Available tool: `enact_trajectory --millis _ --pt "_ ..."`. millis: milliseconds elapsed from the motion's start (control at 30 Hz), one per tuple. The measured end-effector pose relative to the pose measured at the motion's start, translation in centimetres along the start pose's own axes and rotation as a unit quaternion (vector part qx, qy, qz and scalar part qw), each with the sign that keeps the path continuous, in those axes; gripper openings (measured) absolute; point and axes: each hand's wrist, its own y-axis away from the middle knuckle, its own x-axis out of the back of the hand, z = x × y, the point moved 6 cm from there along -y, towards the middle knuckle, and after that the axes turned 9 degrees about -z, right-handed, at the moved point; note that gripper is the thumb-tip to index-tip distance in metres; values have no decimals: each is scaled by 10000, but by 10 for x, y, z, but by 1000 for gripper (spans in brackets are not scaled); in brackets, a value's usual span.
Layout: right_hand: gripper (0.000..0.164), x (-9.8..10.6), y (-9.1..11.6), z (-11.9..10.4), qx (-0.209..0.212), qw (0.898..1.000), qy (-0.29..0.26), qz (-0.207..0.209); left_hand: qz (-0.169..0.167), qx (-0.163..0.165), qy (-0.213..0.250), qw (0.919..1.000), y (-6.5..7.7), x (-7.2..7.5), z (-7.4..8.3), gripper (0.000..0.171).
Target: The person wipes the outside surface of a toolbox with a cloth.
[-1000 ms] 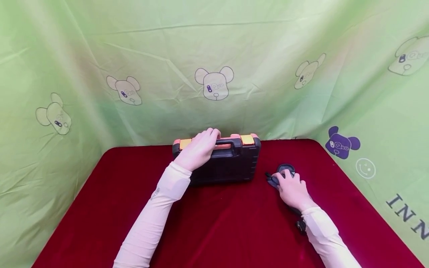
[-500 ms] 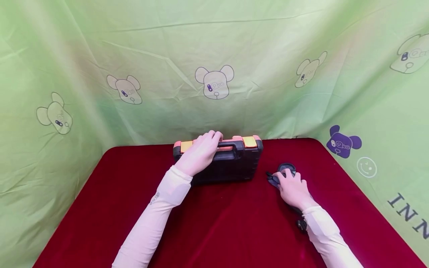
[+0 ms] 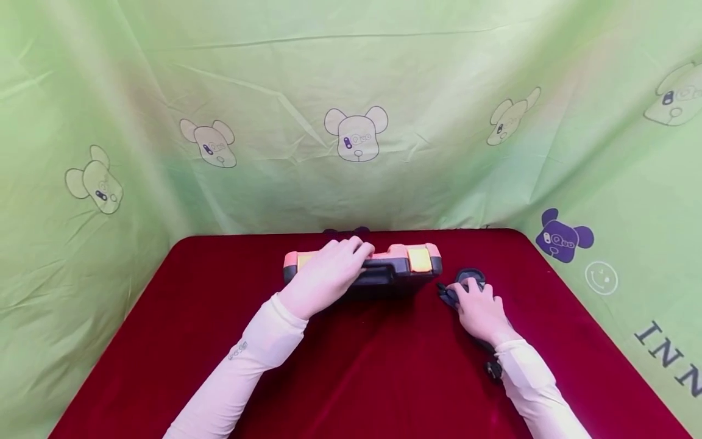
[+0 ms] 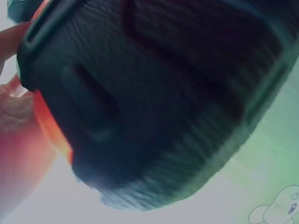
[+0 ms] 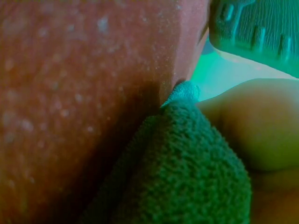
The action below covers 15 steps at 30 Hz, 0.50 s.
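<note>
In the head view a black plastic tool case [image 3: 384, 283] with an orange top edge and yellow latches [image 3: 420, 259] leans towards me at the back middle of the table. My left hand [image 3: 329, 274] grips its handle [image 3: 386, 265], covering the handle's left part. The case's dark textured shell [image 4: 154, 93] fills most of the left wrist view. To the right, my right hand [image 3: 482, 311] holds a dark grey fabric strap-like item [image 3: 470, 275], partly hidden under the palm. Close up, its fuzzy cloth [image 5: 187, 163] bulges between palm and finger in the right wrist view.
A red cloth [image 3: 351, 372] covers the table. Pale green curtains [image 3: 263, 91] with bear prints hang at the back and both sides. A black buckle [image 3: 493, 369] lies beside the right wrist.
The case has tipped towards me under my left hand; its top edge sits lower and nearer, showing a dark bear print behind. My right hand stays in place on the fabric item.
</note>
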Motion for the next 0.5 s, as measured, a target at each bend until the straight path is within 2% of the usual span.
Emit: enact_trajectory --millis 167,267,367,500 --pt "35 -1 0 2 -36 10000 21 30 -16 -230 -171 9996 14 0 17 14" --pt "36 -1 -1 3 -46 9999 90 30 118 -342 -305 9989 25 2 28 15" --pt "36 -1 -2 3 -54 9999 86 -13 302 -437 -201 9984 36 3 39 14" --pt "35 -4 -1 1 -89 9998 -62 -148 244 -584 -47 9980 56 -1 59 24"
